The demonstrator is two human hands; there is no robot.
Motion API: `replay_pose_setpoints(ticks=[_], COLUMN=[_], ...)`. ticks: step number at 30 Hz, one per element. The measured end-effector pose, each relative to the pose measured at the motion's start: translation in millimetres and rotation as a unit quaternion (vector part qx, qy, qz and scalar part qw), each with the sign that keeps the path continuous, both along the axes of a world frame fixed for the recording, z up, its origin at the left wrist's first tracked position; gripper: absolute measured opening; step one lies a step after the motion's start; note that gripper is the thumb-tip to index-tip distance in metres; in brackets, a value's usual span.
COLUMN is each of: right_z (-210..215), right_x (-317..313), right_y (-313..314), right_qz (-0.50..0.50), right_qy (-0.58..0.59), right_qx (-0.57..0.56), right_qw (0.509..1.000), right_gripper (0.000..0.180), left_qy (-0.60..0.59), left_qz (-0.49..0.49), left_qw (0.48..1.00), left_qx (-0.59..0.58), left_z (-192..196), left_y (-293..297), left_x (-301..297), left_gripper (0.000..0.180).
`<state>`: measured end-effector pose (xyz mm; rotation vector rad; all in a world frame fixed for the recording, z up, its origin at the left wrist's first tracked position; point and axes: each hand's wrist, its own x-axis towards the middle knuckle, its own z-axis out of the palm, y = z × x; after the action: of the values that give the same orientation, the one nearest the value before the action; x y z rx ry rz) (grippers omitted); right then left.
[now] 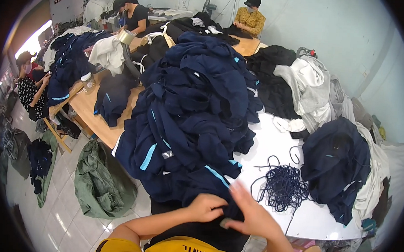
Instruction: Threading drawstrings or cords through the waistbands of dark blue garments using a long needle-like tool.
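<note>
A large heap of navy garments [194, 98] with light blue trim fills the middle of the table and hangs over its near edge. At that edge, the curled fingers of my left hand [205, 208] grip a fold of a navy garment [181, 181]. My right hand [251, 213] is beside it, slightly blurred, with fingers stretched out and thumb apart around the garment's edge. Its palm faces the left hand. A tangle of navy cord [284, 187] lies on the white tabletop [265, 128] to the right.
Another navy pile [335, 163] sits at the right, near grey and white fabric [310, 83] and black garments [271, 77]. A green sack [101, 180] stands on the tiled floor at left. A tape roll [126, 36] is farther back. Several people work around the far tables.
</note>
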<state>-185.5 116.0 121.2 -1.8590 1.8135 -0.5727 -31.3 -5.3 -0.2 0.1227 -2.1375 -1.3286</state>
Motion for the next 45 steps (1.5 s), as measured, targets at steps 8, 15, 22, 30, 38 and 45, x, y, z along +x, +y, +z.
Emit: replay_pose_setpoints(ticks=[8,15,22,30,38,45], right_z=[-75.0,-11.0,-20.2,-27.2,-11.3,-1.7], right_x=[-35.3,-6.0,-6.9,-19.8,-18.9,-26.6], right_y=[31.7,-13.4,9.2,54.6,56.7,67.3], right_qz=[-0.17,-0.082,-0.325,-0.317,-0.252,-0.255], right_qy=[0.05,0.018,-0.085,-0.062,-0.084,-0.057], right_qx=[0.029,-0.421,-0.226,-0.107,-0.007,0.026], right_qw=[0.984,0.903,0.915,0.94,0.964,0.965], right_gripper=[0.074,0.084,0.014,0.008,0.011,0.011], left_qy=[0.012,0.185,-0.008,-0.245,-0.187,-0.191], left_qz=[0.347,0.103,-0.063,-0.246,-0.218,-0.266], left_qw=[0.821,0.81,0.952,0.93,0.954,0.945], left_qx=[-0.453,-0.547,-0.299,-0.12,-0.092,0.002], left_z=[101.6,153.4,56.8,15.8,0.0,14.1], left_y=[-151.2,-127.4,-88.7,-63.5,-34.4,-39.8], left_x=[100.2,-11.4,-60.5,-17.1,2.1,12.1], left_gripper=[0.02,0.009,0.033,0.036,0.04,0.032])
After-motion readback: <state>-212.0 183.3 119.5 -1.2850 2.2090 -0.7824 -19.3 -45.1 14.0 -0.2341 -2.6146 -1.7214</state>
